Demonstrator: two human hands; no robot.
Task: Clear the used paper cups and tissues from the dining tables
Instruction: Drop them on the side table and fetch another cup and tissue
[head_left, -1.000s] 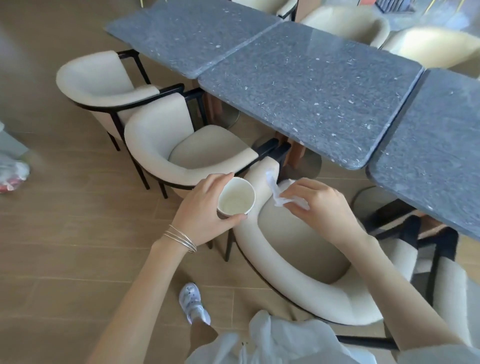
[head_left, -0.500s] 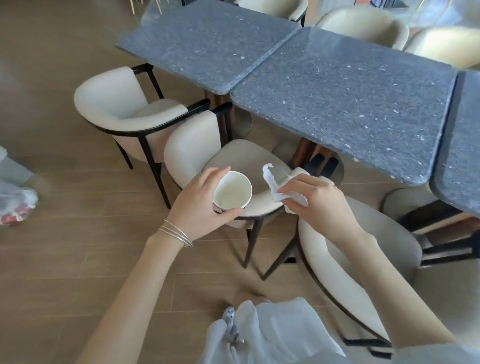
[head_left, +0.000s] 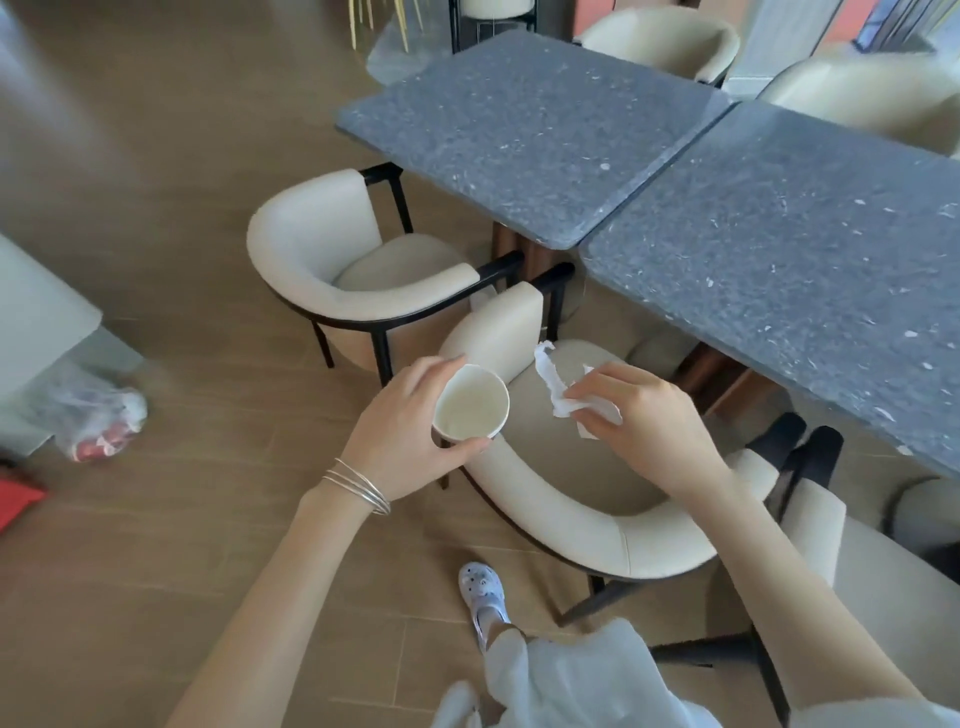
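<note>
My left hand (head_left: 402, 431) grips a white paper cup (head_left: 470, 409) upright, fingers wrapped round its side; the inside looks empty. My right hand (head_left: 641, 423) pinches a crumpled white tissue (head_left: 558, 389), one end sticking up towards the cup. Both hands hover above a cream armchair (head_left: 571, 499), a short gap between cup and tissue. Two grey speckled dining tables (head_left: 524, 140) (head_left: 789, 249) stand beyond, their tops bare.
A second cream armchair (head_left: 332, 265) stands to the left at the table. More chairs line the far side (head_left: 660, 36). A clear plastic bag with red and white items (head_left: 98, 415) lies on the wooden floor at left, beside a grey unit (head_left: 36, 322).
The view has swung left and back: tables and chairs shifted right in the frame, the plastic bag came further into view. Both hands keep the same hold on cup and tissue.
</note>
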